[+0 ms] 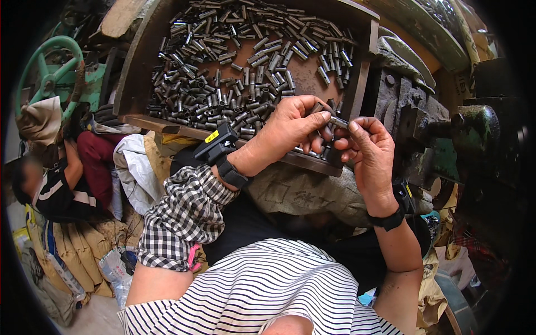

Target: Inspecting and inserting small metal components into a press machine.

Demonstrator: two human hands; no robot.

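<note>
Over the near right corner of a shallow wooden tray (167,127), my two hands meet around a small metal tube (338,122). My left hand (296,124) has its thumb and fingers closed on the tube's left part. The thumb and fingertips of my right hand (371,146) pinch its right end. Fingers hide part of the tube. Beneath and beyond my hands, many loose short metal tubes (223,95) cover much of the tray, some standing upright, most lying on their sides.
A dark, oily machine (430,123) stands close to the right of the tray. At the far left are a green handwheel (49,78) and another person (67,178). Stacked sacks (84,251) lie at lower left, and a grey cloth (307,192) hangs below the tray.
</note>
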